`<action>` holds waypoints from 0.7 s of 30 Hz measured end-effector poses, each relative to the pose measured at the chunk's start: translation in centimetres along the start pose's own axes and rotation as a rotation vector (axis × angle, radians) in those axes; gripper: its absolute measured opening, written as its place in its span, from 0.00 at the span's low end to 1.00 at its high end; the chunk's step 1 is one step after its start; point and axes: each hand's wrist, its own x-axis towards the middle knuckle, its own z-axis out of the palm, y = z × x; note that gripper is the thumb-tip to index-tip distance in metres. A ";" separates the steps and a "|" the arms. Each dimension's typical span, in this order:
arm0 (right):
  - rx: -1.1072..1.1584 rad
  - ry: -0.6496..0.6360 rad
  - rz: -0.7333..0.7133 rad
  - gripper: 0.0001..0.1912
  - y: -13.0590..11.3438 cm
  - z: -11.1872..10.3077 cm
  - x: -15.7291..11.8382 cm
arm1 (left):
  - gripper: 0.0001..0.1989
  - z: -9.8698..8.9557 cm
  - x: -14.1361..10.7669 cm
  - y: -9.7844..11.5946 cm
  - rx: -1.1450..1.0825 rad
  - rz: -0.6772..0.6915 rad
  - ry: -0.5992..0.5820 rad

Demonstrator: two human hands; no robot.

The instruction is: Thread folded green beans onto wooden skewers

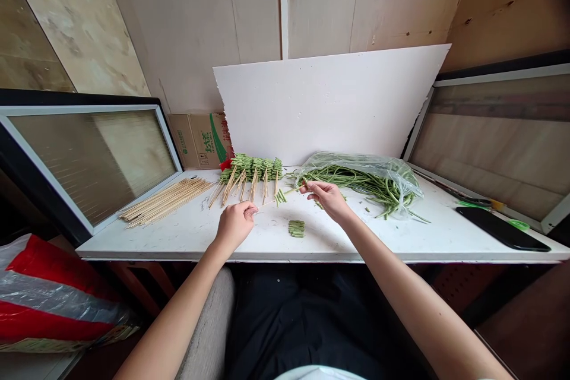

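Observation:
My left hand (236, 222) is closed around the lower end of a thin bamboo skewer (268, 202), which points to the right. A few short green bean pieces (280, 196) are threaded crosswise on it. My right hand (328, 197) pinches a small green bean piece at the skewer's far end; the fingers partly hide it. Below, between my hands, a small neat stack of cut bean pieces (296, 228) lies on the white table (267, 244). Behind my left hand, filled bean skewers (253, 169) are piled with their bare sticks toward me.
Loose bamboo skewers (167, 200) lie at the left. Long green beans (363, 181) spill from a clear plastic bag (403, 175) at the right. A black phone (502, 228) rests near the right edge. A white board (332, 104) and a cardboard box (198, 139) stand behind.

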 end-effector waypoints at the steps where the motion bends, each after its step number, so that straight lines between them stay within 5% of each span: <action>1: 0.000 -0.001 -0.003 0.20 0.0 0.1 0.0 | 0.11 0.0 0.0 0.0 0.008 0.001 0.005; 21: 0.119 0.105 0.081 0.19 -1.0 1.4 -0.4 | 0.11 -0.2 -0.1 0.1 0.012 0.031 0.045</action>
